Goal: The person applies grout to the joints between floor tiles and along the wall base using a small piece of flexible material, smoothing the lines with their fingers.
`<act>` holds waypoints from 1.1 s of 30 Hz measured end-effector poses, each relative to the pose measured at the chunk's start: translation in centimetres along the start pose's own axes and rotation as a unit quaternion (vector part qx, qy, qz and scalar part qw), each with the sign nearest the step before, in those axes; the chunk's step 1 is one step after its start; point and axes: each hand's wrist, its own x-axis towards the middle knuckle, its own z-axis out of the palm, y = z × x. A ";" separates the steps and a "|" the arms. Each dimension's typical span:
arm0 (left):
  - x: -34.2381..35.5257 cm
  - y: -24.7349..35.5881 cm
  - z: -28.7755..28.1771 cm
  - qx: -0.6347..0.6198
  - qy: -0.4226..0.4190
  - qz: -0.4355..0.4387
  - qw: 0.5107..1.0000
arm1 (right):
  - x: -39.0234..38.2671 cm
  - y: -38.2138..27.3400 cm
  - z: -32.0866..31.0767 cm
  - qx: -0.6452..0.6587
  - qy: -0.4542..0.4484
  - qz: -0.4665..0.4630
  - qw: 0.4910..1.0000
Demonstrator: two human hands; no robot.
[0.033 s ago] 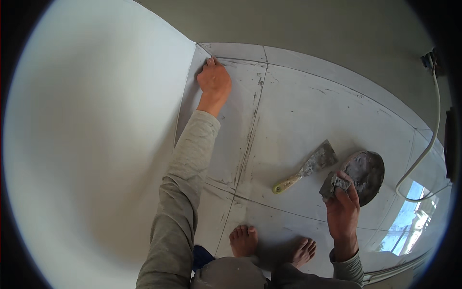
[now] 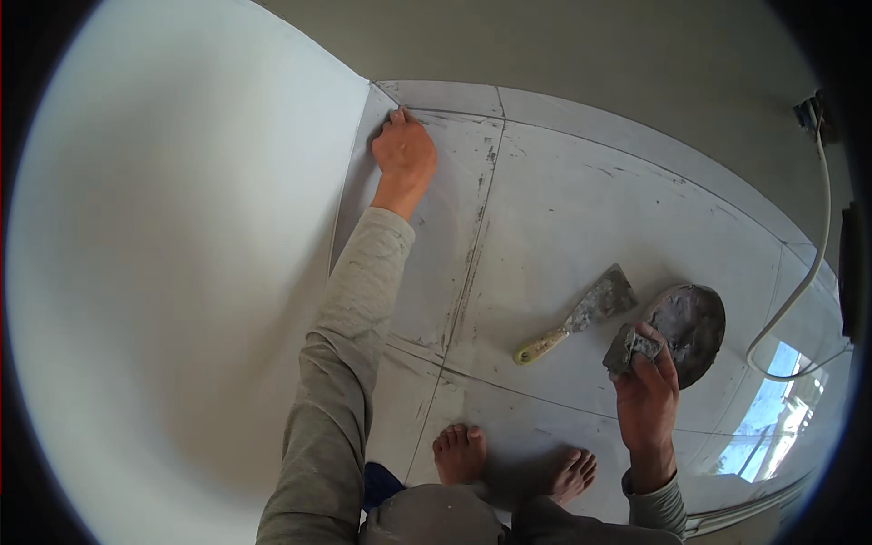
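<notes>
My left hand (image 2: 405, 154) reaches to the far left corner, where the floor tiles meet the skirting tiles. Its fingers are closed and pressed against the corner joint; whether anything is between them is hidden. In my right hand (image 2: 650, 400), a small grey block smeared with grout (image 2: 623, 351) is pinched between thumb and fingers, above the floor. Just beyond that hand sits a round shallow bowl (image 2: 695, 318) coated with grey grout. A putty knife (image 2: 603, 302), its blade caked grey and its handle yellowish, lies on the tiles left of the bowl.
A white wall (image 2: 182, 272) rises along my left. Low skirting tiles (image 2: 581, 113) run below a grey wall (image 2: 581, 45) ahead. At the right hangs a white cable (image 2: 825, 218). My bare feet (image 2: 460, 454) stand on pale floor tiles (image 2: 563, 218) with dark grout smears along the joints.
</notes>
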 end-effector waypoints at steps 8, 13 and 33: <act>1.3 -0.2 -2.1 0.017 -0.088 0.007 0.996 | -0.2 -0.3 -1.0 -0.010 -0.021 -0.016 1.000; 1.5 -0.1 -2.7 0.082 -0.113 0.050 0.989 | -0.7 -0.8 -0.7 -0.003 -0.015 -0.013 1.000; -0.8 0.5 -1.4 0.135 -0.117 0.055 0.982 | -0.7 -0.6 -0.8 -0.029 0.014 -0.016 0.999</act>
